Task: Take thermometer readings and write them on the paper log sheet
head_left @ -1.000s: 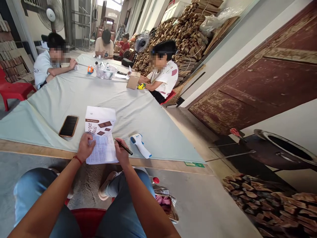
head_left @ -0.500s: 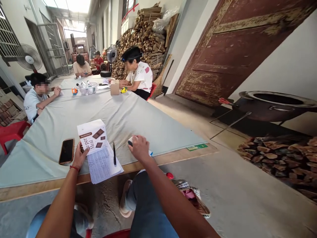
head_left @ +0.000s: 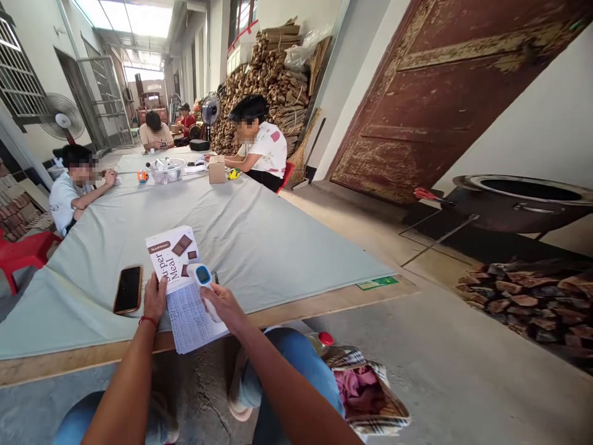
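Note:
My right hand (head_left: 225, 306) is closed around the handle of a white infrared thermometer (head_left: 202, 275), its small blue display facing up. The thermometer is above the papers and hides part of them. On the left, my left hand (head_left: 155, 298) grips the edge of a white printed meal package (head_left: 167, 250) with pictures of chocolate pieces. Below the package lies a sheet of handwritten paper (head_left: 188, 324), reaching past the table's front edge. Only the end of a black pen (head_left: 216, 278) shows behind the thermometer. A dark phone (head_left: 128, 289) in an orange case rests left of my left hand.
A pale cloth covers the table (head_left: 287, 247). Farther back are a clear basket (head_left: 167, 172), a cardboard box (head_left: 217, 169) and several seated people. Beside my knee stand a red-capped bottle (head_left: 325, 339) and a checked bag (head_left: 377, 395). A large pot (head_left: 514, 207) is at right.
My right hand has lifted the thermometer from the table on the right and brought it left over the papers and pen. My left hand stays at the package.

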Demonstrator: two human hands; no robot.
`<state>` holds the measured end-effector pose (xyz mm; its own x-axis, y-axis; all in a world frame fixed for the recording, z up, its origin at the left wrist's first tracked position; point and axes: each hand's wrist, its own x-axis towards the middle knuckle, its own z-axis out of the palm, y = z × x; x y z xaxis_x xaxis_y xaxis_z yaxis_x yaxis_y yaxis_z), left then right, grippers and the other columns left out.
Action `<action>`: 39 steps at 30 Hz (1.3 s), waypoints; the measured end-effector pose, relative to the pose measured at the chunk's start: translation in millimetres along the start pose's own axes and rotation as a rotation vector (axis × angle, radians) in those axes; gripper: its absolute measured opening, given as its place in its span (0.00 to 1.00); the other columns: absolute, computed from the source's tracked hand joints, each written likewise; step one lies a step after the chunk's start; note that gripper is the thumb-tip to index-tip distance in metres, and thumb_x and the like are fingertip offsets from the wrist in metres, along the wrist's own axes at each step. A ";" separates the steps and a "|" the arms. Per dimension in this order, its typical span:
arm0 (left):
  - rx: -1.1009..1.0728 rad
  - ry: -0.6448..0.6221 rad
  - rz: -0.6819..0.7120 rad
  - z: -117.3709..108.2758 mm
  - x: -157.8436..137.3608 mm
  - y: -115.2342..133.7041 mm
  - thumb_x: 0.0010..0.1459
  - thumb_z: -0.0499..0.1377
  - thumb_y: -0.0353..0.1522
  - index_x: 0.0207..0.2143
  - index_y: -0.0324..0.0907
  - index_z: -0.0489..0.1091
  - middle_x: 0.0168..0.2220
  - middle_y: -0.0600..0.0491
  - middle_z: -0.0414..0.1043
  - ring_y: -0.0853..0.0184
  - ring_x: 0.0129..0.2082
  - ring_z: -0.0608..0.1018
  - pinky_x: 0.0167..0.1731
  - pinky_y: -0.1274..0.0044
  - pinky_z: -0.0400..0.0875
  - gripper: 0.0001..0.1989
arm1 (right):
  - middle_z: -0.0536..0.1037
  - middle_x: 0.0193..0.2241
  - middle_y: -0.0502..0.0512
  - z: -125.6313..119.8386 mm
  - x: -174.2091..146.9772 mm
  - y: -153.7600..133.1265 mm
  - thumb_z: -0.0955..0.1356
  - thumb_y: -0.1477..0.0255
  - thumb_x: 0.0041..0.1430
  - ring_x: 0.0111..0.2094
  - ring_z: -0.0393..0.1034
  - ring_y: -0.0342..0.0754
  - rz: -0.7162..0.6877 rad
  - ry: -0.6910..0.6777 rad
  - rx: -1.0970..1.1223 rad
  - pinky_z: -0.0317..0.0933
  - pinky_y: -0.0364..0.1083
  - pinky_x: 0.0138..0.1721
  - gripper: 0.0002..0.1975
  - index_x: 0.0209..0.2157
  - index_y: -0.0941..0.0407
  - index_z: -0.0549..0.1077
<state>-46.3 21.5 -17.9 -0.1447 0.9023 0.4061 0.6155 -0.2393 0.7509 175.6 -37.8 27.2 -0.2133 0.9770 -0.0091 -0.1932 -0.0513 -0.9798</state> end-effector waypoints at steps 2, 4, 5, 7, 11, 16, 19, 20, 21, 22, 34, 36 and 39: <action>0.010 -0.003 0.005 1.6 -0.3 -0.9 0.65 0.47 0.47 0.53 0.41 0.68 0.49 0.42 0.74 0.54 0.50 0.74 0.51 0.61 0.67 0.25 | 0.64 0.18 0.44 16.3 3.3 4.9 0.70 0.45 0.46 0.19 0.56 0.40 0.044 0.009 0.074 0.53 0.43 0.23 0.25 0.23 0.53 0.65; 0.019 0.003 0.001 3.1 -0.5 -1.0 0.64 0.47 0.47 0.53 0.40 0.68 0.49 0.41 0.74 0.54 0.50 0.74 0.51 0.61 0.67 0.25 | 0.64 0.17 0.44 22.4 6.7 10.1 0.71 0.45 0.43 0.19 0.55 0.40 0.072 0.037 0.102 0.52 0.43 0.22 0.26 0.24 0.54 0.66; 0.021 0.008 -0.002 3.6 -0.5 -0.7 0.64 0.46 0.47 0.53 0.41 0.68 0.48 0.41 0.74 0.54 0.50 0.74 0.51 0.60 0.67 0.26 | 0.64 0.18 0.44 22.9 8.1 12.7 0.72 0.45 0.43 0.19 0.56 0.40 0.069 0.047 0.109 0.52 0.43 0.22 0.26 0.25 0.54 0.68; 0.015 0.013 -0.008 3.7 -0.6 0.3 0.64 0.46 0.48 0.53 0.41 0.68 0.48 0.42 0.75 0.53 0.50 0.74 0.51 0.61 0.66 0.26 | 0.65 0.19 0.45 22.0 10.0 17.1 0.73 0.46 0.42 0.20 0.57 0.41 0.036 0.051 0.121 0.53 0.43 0.23 0.25 0.28 0.54 0.70; -0.020 0.010 -0.005 1.7 -0.8 3.8 0.64 0.46 0.51 0.51 0.42 0.70 0.46 0.43 0.75 0.53 0.47 0.75 0.50 0.61 0.67 0.27 | 0.65 0.19 0.45 19.9 12.0 23.3 0.72 0.46 0.44 0.20 0.57 0.42 0.035 0.058 0.122 0.54 0.44 0.23 0.24 0.27 0.53 0.69; -0.043 0.000 0.007 0.4 -1.3 5.7 0.64 0.47 0.50 0.52 0.43 0.70 0.46 0.43 0.75 0.53 0.47 0.74 0.50 0.60 0.66 0.26 | 0.70 0.22 0.47 20.6 13.7 29.4 0.72 0.48 0.44 0.25 0.64 0.46 0.020 0.068 0.115 0.59 0.45 0.26 0.23 0.31 0.53 0.72; -0.044 0.009 -0.003 0.8 -1.7 4.7 0.63 0.48 0.50 0.51 0.43 0.70 0.44 0.43 0.75 0.53 0.47 0.75 0.50 0.61 0.67 0.25 | 0.74 0.25 0.49 22.7 13.2 31.2 0.73 0.48 0.42 0.29 0.68 0.48 0.018 0.068 0.132 0.63 0.46 0.31 0.26 0.34 0.54 0.73; -0.034 0.008 -0.006 1.0 -1.8 4.3 0.63 0.48 0.50 0.50 0.42 0.70 0.44 0.43 0.75 0.53 0.47 0.75 0.50 0.60 0.67 0.25 | 0.74 0.26 0.49 23.6 12.7 31.1 0.74 0.48 0.40 0.30 0.69 0.48 0.031 0.060 0.149 0.63 0.47 0.32 0.27 0.35 0.54 0.73; -0.022 0.005 -0.008 1.1 -2.0 4.0 0.64 0.48 0.49 0.51 0.42 0.70 0.44 0.43 0.75 0.53 0.47 0.74 0.50 0.60 0.67 0.26 | 0.75 0.26 0.49 24.4 12.0 30.5 0.75 0.48 0.39 0.30 0.69 0.48 0.046 0.046 0.168 0.64 0.47 0.32 0.28 0.35 0.54 0.73; -0.009 0.001 -0.009 1.2 -2.2 3.8 0.64 0.47 0.49 0.51 0.42 0.70 0.45 0.42 0.75 0.52 0.47 0.74 0.50 0.59 0.67 0.26 | 0.75 0.26 0.49 25.2 11.1 29.4 0.75 0.48 0.37 0.29 0.69 0.48 0.060 0.030 0.186 0.64 0.47 0.32 0.29 0.34 0.55 0.73; -0.056 -0.026 0.027 -2.3 -3.6 7.9 0.64 0.48 0.49 0.51 0.42 0.68 0.49 0.42 0.74 0.53 0.50 0.74 0.52 0.60 0.66 0.25 | 0.77 0.28 0.48 11.5 -30.7 -21.9 0.73 0.53 0.46 0.32 0.71 0.50 -0.014 0.025 0.142 0.64 0.46 0.34 0.22 0.38 0.54 0.77; -0.088 -0.028 0.017 -3.4 -3.3 7.4 0.62 0.50 0.49 0.51 0.41 0.68 0.51 0.42 0.73 0.53 0.51 0.73 0.54 0.60 0.65 0.25 | 0.78 0.28 0.49 4.1 -41.2 -30.3 0.73 0.54 0.46 0.32 0.72 0.50 -0.016 0.039 0.138 0.64 0.46 0.35 0.22 0.40 0.54 0.78; -0.122 -0.025 0.006 -5.4 -2.1 6.9 0.60 0.53 0.50 0.51 0.41 0.68 0.51 0.42 0.73 0.53 0.51 0.73 0.54 0.60 0.65 0.26 | 0.78 0.29 0.50 -6.1 -53.6 -34.9 0.72 0.55 0.48 0.33 0.72 0.50 -0.005 0.050 0.100 0.64 0.46 0.34 0.23 0.42 0.55 0.78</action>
<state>-45.9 16.0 -10.8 -0.1209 0.9092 0.3984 0.5170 -0.2850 0.8072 199.6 -87.1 60.7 -0.1641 0.9863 -0.0166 -0.2896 -0.0642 -0.9550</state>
